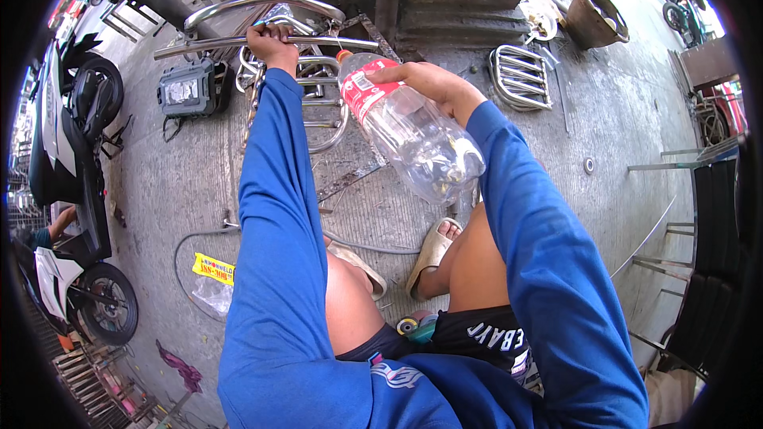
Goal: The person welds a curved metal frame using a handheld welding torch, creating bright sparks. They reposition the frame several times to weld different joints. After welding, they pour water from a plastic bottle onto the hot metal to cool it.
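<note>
My left hand (pixel 273 44) is closed round a straight shiny metal tube (pixel 214 45) ahead of me. A curved chrome tube (pixel 266 5) arches just beyond it. My right hand (pixel 433 83) grips a large clear plastic bottle (pixel 409 131) with a red label. The bottle is tilted, its orange-capped neck pointing up and left towards the tube and its base towards me. Its content is hard to make out. Beneath the tube lies a frame of bent chrome tubes (pixel 322 103), partly hidden by my left arm and the bottle.
A dark hard case (pixel 188 89) lies left of the frame. Right of the dark metal column (pixel 453 8) are a chrome tube rack (pixel 520 77) and a brown bucket (pixel 594 17). A cable (pixel 373 249) crosses the floor by my sandals. Motorbikes (pixel 71 135) stand at left, one with a person's arm near it.
</note>
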The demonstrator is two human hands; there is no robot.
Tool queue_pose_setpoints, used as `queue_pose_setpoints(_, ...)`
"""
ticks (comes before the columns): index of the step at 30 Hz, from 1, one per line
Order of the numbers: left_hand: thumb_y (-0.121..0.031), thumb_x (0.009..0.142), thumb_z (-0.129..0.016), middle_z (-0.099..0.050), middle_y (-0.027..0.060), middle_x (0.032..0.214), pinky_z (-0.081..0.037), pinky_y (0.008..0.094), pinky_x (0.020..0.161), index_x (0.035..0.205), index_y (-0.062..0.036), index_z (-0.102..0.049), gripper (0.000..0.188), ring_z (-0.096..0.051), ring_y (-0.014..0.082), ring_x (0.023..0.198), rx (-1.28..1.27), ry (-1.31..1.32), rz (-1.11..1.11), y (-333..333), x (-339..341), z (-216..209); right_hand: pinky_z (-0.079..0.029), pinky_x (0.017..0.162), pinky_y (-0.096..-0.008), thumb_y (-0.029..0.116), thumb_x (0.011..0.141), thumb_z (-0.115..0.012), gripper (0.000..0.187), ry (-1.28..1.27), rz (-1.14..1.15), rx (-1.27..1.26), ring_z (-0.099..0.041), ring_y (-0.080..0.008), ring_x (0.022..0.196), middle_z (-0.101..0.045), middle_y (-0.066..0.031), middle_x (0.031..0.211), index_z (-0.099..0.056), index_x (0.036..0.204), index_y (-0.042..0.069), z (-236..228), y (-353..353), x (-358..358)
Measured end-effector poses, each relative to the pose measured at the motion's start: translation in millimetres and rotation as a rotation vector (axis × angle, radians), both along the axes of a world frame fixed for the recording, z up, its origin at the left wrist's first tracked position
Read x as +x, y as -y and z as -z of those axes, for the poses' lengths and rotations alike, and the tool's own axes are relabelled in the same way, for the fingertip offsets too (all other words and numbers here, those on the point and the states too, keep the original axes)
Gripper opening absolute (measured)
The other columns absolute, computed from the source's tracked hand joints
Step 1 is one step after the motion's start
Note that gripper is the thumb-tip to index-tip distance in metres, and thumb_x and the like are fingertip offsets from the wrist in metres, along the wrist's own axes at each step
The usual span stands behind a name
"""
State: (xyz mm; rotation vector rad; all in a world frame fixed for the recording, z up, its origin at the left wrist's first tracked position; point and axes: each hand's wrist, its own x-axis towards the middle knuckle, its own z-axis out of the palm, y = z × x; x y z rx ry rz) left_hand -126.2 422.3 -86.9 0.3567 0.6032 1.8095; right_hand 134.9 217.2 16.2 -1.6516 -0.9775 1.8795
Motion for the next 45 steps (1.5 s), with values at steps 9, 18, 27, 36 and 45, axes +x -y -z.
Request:
queue_pose_setpoints(9,-0.021,0.085,-0.044,-0.031,0.0014,0.053,-0.035,0.0377,0.051,0.063,-0.0183,-0.03,0.026,-0.031,0.0173,0.042,-0.021,-0.021,-0.039,-1,5,-4,-0.058,0.083,-0.0401,0.052,0.081,-0.082,0.071,0.099,-0.019,0.084,-0.078,-0.032,0.09,-0.076,-0.022,0.107,-0.073,0.119,-0.007,13,-6,3)
queue_pose_setpoints(18,-0.024,0.087,-0.046,-0.031,0.0009,0.052,-0.032,0.0366,0.049,0.064,-0.0186,-0.029,0.029,-0.031,0.017,0.042,-0.038,-0.021,-0.012,4,8,-13,-0.056,0.085,-0.039,0.053,0.079,-0.083,0.071,0.12,-0.048,0.054,-0.075,-0.0332,0.098,-0.075,-0.0218,0.112,-0.074,0.118,-0.005,12,-6,7)
queue_pose_setpoints(27,-0.029,0.092,-0.058,-0.051,0.0073,0.06,-0.04,0.0404,0.049,0.073,-0.0035,-0.056,0.032,-0.048,0.0213,0.048,-0.069,-0.884,0.061,-2,-15,-144,-0.056,0.083,-0.036,0.055,0.078,-0.084,0.07,0.198,-0.101,0.238,-0.074,-0.0252,0.089,-0.076,-0.0173,0.11,-0.076,0.118,-0.002,6,15,34)
queue_pose_setpoints(36,-0.041,0.084,-0.067,-0.069,0.0317,0.123,-0.051,0.0494,0.104,0.118,0.0039,-0.073,0.057,-0.068,0.0435,0.117,-0.306,-2.417,0.445,7,-2,-83,-0.055,0.093,-0.0409,0.065,0.068,-0.084,0.086,0.513,-0.201,0.399,-0.072,-0.0361,0.107,-0.074,-0.024,0.117,-0.075,0.12,-0.002,11,26,52)
queue_pose_setpoints(45,-0.037,0.081,-0.065,-0.068,0.0288,0.128,-0.052,0.0478,0.104,0.122,0.0027,-0.073,0.058,-0.067,0.044,0.119,-0.36,-2.464,0.524,-4,-1,-8,-0.06,0.086,-0.0429,0.063,0.067,-0.086,0.086,0.626,-0.221,0.303,-0.075,-0.0361,0.105,-0.073,-0.0235,0.121,-0.074,0.121,-0.004,11,16,38)
